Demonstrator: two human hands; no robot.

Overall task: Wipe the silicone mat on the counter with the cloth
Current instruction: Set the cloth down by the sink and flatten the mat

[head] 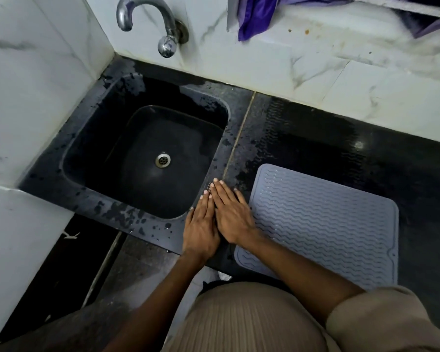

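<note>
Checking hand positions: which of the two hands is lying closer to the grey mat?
The right hand, flat on the wet counter beside the mat. The left hand lies on the sink side.

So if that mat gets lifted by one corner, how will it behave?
The mat looks thin and lies flat, so it would probably droop. Its near edge overhangs the counter, which looks wet, so a push may slide it.

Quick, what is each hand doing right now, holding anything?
Left hand: open, fingers straight, flat on the black counter by the sink rim, holding nothing visible.
Right hand: open, fingers straight, flat beside the grey silicone mat.
</note>
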